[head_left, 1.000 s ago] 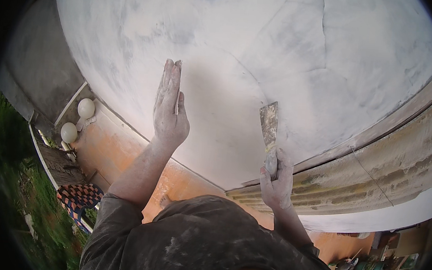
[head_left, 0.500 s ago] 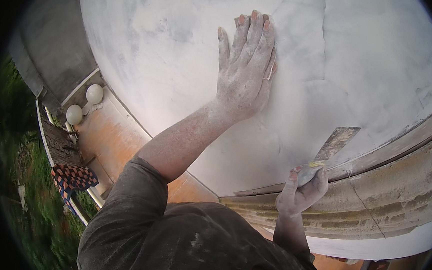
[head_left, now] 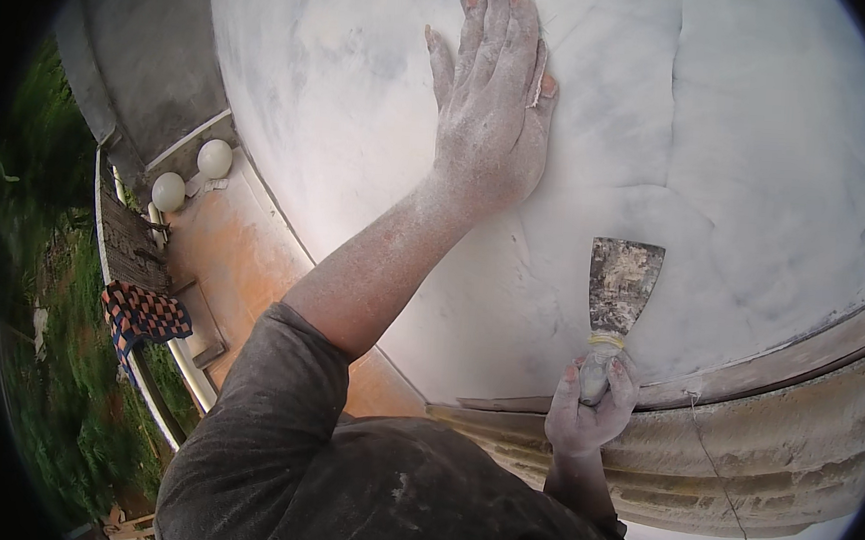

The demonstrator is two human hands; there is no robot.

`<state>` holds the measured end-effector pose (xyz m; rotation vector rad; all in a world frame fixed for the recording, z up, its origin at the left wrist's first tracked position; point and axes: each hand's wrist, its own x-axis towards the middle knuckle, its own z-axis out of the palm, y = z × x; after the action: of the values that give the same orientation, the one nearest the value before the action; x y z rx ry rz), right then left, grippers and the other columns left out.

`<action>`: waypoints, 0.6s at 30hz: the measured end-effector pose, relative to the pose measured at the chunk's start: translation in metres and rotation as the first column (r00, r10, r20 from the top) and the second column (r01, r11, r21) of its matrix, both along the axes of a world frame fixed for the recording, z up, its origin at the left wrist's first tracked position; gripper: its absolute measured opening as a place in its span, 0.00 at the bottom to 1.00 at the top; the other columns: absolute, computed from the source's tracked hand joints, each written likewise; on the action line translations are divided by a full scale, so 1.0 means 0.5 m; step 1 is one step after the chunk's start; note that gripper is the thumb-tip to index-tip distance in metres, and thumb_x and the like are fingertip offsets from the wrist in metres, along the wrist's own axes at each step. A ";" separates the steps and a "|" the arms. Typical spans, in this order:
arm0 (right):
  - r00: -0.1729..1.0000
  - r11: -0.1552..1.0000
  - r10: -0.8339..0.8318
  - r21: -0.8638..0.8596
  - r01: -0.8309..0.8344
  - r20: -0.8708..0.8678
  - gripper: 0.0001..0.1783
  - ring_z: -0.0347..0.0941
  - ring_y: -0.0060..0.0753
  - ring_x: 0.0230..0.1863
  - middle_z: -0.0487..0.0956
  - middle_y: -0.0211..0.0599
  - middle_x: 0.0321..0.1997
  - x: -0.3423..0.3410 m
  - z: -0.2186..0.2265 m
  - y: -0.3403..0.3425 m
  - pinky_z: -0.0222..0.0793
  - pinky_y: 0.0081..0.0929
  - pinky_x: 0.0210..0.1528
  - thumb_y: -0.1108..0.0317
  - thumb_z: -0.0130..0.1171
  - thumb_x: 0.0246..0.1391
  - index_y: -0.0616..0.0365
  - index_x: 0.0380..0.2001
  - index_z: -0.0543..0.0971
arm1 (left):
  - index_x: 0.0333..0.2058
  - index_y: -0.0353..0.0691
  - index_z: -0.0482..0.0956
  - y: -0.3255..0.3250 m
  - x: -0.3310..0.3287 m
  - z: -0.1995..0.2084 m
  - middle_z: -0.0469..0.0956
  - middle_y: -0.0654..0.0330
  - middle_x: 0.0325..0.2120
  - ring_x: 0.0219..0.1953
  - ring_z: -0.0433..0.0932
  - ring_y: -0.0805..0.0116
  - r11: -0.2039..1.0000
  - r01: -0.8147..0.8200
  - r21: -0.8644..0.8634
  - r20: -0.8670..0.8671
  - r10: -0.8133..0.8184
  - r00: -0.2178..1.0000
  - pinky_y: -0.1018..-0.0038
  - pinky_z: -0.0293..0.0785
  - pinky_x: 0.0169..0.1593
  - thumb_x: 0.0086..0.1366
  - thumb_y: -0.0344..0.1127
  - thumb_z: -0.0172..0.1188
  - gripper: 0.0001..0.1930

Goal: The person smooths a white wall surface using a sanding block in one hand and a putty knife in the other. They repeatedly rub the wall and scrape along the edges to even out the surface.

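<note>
Scraper (head_left: pixel 626 289): in front of white surface (head_left: pixel 764 123), blade upward, handle grasped in right hand (head_left: pixel 591 417); blade contact could not be told. Left hand (head_left: pixel 492 114): fingers extended, apparently flat on white surface; thin pale-edged piece (head_left: pixel 535 91) showed beside thumb, mostly hidden, grip uncertain. Step judged in hand: rubbing with left palm, scraper idle. Next move seemed to call for even palm pressure, blade clear. Outward: dusty dark shirt (head_left: pixel 367 486), orange-stained floor (head_left: pixel 228 256), white globes (head_left: pixel 215 158).
</note>
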<state>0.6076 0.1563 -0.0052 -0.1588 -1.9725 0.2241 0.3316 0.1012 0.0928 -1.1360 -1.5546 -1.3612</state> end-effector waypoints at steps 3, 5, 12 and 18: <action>0.995 0.993 0.012 0.112 -0.023 0.098 0.32 0.74 0.44 0.45 0.66 0.59 0.58 0.000 0.010 0.004 0.79 0.32 0.43 0.84 0.60 0.54 0.69 0.61 0.62 | 0.70 0.23 0.46 -0.010 0.078 -0.100 0.43 0.36 0.73 0.75 0.36 0.34 0.991 0.095 -0.094 0.050 -0.091 0.995 0.33 0.24 0.69 0.69 0.29 0.46 0.34; 0.997 0.993 0.047 0.104 -0.053 0.062 0.31 0.74 0.47 0.47 0.67 0.60 0.57 -0.001 0.015 0.006 0.79 0.32 0.42 0.85 0.60 0.53 0.70 0.60 0.64 | 0.70 0.23 0.45 -0.023 0.120 -0.162 0.42 0.36 0.73 0.75 0.35 0.35 0.960 0.151 -0.235 0.150 -0.118 0.982 0.33 0.23 0.69 0.69 0.30 0.46 0.35; 0.991 0.984 0.131 0.118 -0.134 0.034 0.30 0.70 0.54 0.53 0.68 0.59 0.55 -0.002 0.021 0.009 0.79 0.33 0.43 0.85 0.62 0.50 0.74 0.58 0.66 | 0.73 0.35 0.40 -0.002 -0.003 0.030 0.41 0.41 0.74 0.76 0.33 0.40 1.000 -0.005 0.003 0.108 0.005 0.994 0.36 0.23 0.71 0.71 0.26 0.47 0.37; 0.986 0.986 0.164 0.009 -0.165 0.039 0.32 0.70 0.49 0.53 0.68 0.58 0.55 0.004 0.019 0.007 0.78 0.32 0.43 0.85 0.61 0.50 0.73 0.59 0.65 | 0.73 0.33 0.40 -0.011 0.120 -0.154 0.40 0.40 0.74 0.76 0.31 0.39 0.976 0.182 -0.123 0.164 -0.161 0.973 0.36 0.23 0.71 0.72 0.28 0.44 0.35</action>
<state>0.6095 0.1597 0.0043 0.0083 -2.0259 0.3179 0.3915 0.0955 0.0158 -1.3015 -1.7143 -1.5044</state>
